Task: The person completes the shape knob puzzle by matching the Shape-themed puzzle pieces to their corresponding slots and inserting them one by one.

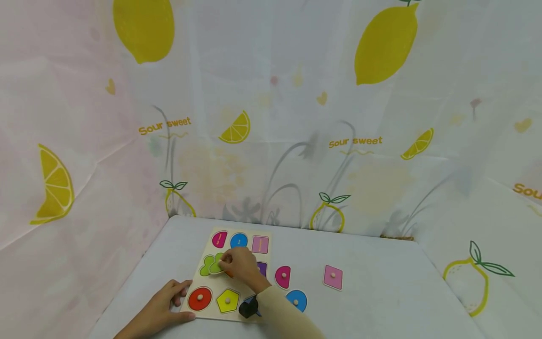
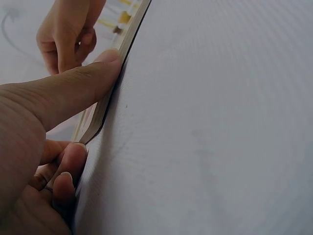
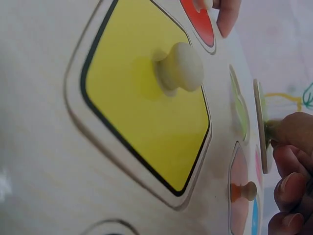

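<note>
My right hand (image 1: 242,267) pinches the knob of a green lobed puzzle piece (image 1: 216,266). In the right wrist view this piece (image 3: 262,129) stands off the cream puzzle board (image 3: 39,122), near a matching green recess (image 3: 238,105). At the near left corner of the board (image 1: 219,282), my left hand (image 1: 163,303) grips it. The left wrist view shows the thumb along one edge and curled fingers (image 2: 73,161) at the corner. A red circle (image 1: 199,299) and a yellow pentagon (image 1: 227,301), both knobbed, sit in the board's front row.
To the right of the board lie a magenta half circle (image 1: 282,278), a blue circle (image 1: 298,300) and a pink square (image 1: 333,277) on the white tabletop (image 1: 381,292). Lemon-printed cloth (image 1: 271,103) hangs behind and at both sides. Printed recesses (image 1: 239,240) line the board's far row.
</note>
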A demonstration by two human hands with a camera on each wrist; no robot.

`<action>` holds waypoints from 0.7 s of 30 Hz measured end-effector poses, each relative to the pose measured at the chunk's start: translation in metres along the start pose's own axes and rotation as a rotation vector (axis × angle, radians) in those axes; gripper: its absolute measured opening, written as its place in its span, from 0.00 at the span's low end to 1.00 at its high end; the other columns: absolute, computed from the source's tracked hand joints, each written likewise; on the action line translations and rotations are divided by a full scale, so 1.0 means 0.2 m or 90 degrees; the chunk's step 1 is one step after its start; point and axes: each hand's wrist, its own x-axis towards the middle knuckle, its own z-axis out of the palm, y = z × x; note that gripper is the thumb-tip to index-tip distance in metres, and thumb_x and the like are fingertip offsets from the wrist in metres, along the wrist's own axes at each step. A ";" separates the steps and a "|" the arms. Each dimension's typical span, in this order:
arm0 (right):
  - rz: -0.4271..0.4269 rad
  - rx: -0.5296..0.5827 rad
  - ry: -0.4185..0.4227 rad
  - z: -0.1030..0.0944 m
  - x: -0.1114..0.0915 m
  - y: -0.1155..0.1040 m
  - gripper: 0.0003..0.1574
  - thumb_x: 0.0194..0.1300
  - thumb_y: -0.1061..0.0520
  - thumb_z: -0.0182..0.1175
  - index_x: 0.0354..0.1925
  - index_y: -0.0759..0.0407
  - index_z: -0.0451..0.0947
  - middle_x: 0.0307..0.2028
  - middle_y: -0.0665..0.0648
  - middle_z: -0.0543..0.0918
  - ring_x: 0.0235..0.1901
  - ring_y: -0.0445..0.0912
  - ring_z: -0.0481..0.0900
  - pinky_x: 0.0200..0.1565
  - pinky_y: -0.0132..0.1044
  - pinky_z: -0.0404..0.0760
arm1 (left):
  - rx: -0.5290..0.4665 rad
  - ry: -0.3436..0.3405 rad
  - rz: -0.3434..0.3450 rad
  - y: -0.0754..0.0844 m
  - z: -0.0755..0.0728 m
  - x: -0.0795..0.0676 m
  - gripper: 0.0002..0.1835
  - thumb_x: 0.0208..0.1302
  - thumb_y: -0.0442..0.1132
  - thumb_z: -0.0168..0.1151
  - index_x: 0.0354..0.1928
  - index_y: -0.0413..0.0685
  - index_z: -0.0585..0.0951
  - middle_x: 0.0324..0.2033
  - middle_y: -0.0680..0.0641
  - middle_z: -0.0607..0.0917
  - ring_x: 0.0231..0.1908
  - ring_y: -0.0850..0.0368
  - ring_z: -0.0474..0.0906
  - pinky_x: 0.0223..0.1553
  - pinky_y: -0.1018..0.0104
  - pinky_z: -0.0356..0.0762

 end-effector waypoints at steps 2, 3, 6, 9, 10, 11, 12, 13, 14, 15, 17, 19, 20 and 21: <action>0.008 -0.002 -0.006 0.01 0.00 -0.01 0.07 0.67 0.53 0.70 0.37 0.56 0.90 0.19 0.40 0.75 0.20 0.33 0.69 0.23 0.26 0.69 | 0.001 0.000 0.003 0.00 0.00 0.00 0.50 0.44 0.52 0.85 0.67 0.35 0.75 0.35 0.49 0.68 0.35 0.62 0.66 0.31 0.68 0.66; 0.014 -0.001 -0.011 0.02 0.01 -0.01 0.08 0.67 0.53 0.70 0.37 0.55 0.90 0.19 0.40 0.75 0.20 0.33 0.69 0.24 0.26 0.70 | 0.001 0.000 0.008 0.00 0.00 0.00 0.50 0.44 0.52 0.85 0.67 0.35 0.75 0.35 0.50 0.68 0.35 0.62 0.66 0.31 0.68 0.66; 0.016 -0.010 -0.013 0.04 0.02 -0.01 0.07 0.67 0.52 0.70 0.37 0.54 0.90 0.21 0.40 0.76 0.22 0.33 0.70 0.26 0.25 0.71 | 0.002 -0.004 0.021 0.00 0.00 -0.01 0.49 0.45 0.52 0.85 0.67 0.34 0.75 0.35 0.50 0.68 0.35 0.63 0.66 0.32 0.68 0.66; 0.006 -0.025 -0.008 0.05 0.03 -0.02 0.06 0.66 0.52 0.70 0.36 0.53 0.90 0.22 0.41 0.78 0.25 0.33 0.70 0.28 0.25 0.71 | 0.005 -0.007 0.025 -0.01 -0.01 -0.01 0.49 0.46 0.52 0.84 0.67 0.34 0.75 0.35 0.50 0.68 0.35 0.64 0.66 0.33 0.68 0.66; 0.001 -0.031 -0.005 0.05 0.03 -0.02 0.06 0.66 0.52 0.70 0.36 0.53 0.90 0.23 0.41 0.78 0.25 0.33 0.70 0.29 0.24 0.71 | 0.006 -0.007 0.025 -0.01 -0.01 -0.01 0.49 0.46 0.52 0.84 0.67 0.34 0.75 0.35 0.50 0.68 0.35 0.64 0.66 0.34 0.69 0.66; -0.006 -0.038 -0.001 0.05 0.04 -0.02 0.06 0.66 0.52 0.70 0.36 0.53 0.90 0.24 0.41 0.79 0.26 0.33 0.70 0.29 0.24 0.71 | 0.006 -0.007 0.025 -0.01 -0.01 0.00 0.49 0.47 0.52 0.84 0.67 0.34 0.75 0.35 0.50 0.68 0.34 0.64 0.66 0.34 0.69 0.66; -0.009 -0.043 0.003 0.05 0.05 -0.02 0.06 0.66 0.52 0.70 0.36 0.52 0.90 0.24 0.41 0.79 0.26 0.33 0.70 0.29 0.24 0.71 | 0.004 -0.006 0.027 -0.01 -0.01 0.00 0.49 0.47 0.52 0.84 0.67 0.34 0.75 0.35 0.50 0.68 0.34 0.64 0.66 0.34 0.68 0.66; -0.013 -0.048 0.009 0.06 0.05 -0.02 0.06 0.66 0.52 0.70 0.35 0.52 0.90 0.24 0.41 0.80 0.26 0.33 0.70 0.29 0.24 0.71 | 0.002 -0.004 0.028 -0.01 -0.01 0.00 0.48 0.47 0.52 0.84 0.67 0.34 0.75 0.35 0.50 0.68 0.34 0.64 0.66 0.34 0.68 0.66; -0.014 -0.055 0.013 0.06 0.06 -0.02 0.06 0.66 0.51 0.70 0.35 0.52 0.90 0.24 0.41 0.80 0.25 0.33 0.70 0.29 0.24 0.71 | 0.001 -0.002 0.027 -0.01 -0.01 0.00 0.48 0.47 0.52 0.84 0.67 0.34 0.75 0.35 0.50 0.68 0.34 0.64 0.66 0.34 0.69 0.66; -0.014 -0.058 0.016 0.07 0.06 -0.02 0.06 0.65 0.51 0.70 0.34 0.52 0.90 0.24 0.41 0.80 0.25 0.32 0.70 0.29 0.24 0.71 | 0.000 -0.001 0.026 -0.01 -0.01 0.00 0.49 0.46 0.52 0.84 0.67 0.34 0.75 0.34 0.50 0.68 0.34 0.64 0.66 0.34 0.69 0.66; -0.011 -0.068 0.017 0.08 0.07 -0.01 0.06 0.65 0.51 0.71 0.34 0.51 0.90 0.23 0.41 0.80 0.25 0.32 0.70 0.29 0.25 0.71 | -0.003 -0.001 0.022 -0.01 -0.01 0.00 0.49 0.46 0.52 0.84 0.67 0.34 0.75 0.34 0.50 0.68 0.35 0.64 0.66 0.34 0.69 0.65; -0.005 -0.079 0.016 0.10 0.07 -0.01 0.06 0.65 0.51 0.71 0.34 0.51 0.90 0.23 0.40 0.80 0.25 0.32 0.70 0.29 0.25 0.71 | -0.002 -0.003 0.019 -0.01 -0.01 0.00 0.49 0.46 0.52 0.84 0.67 0.34 0.75 0.34 0.50 0.68 0.35 0.64 0.66 0.35 0.69 0.65; -0.001 -0.083 0.014 0.10 0.07 -0.01 0.06 0.65 0.50 0.71 0.33 0.50 0.90 0.23 0.40 0.79 0.25 0.32 0.70 0.29 0.25 0.70 | -0.001 -0.004 0.017 -0.01 0.00 0.00 0.49 0.46 0.52 0.84 0.68 0.34 0.75 0.34 0.50 0.68 0.35 0.64 0.66 0.35 0.69 0.66; 0.004 -0.086 0.011 0.11 0.08 -0.01 0.06 0.65 0.50 0.71 0.33 0.50 0.90 0.23 0.40 0.79 0.25 0.32 0.69 0.29 0.25 0.70 | 0.000 -0.005 0.020 -0.01 0.00 0.00 0.49 0.46 0.53 0.84 0.68 0.34 0.75 0.34 0.50 0.68 0.34 0.64 0.66 0.34 0.69 0.65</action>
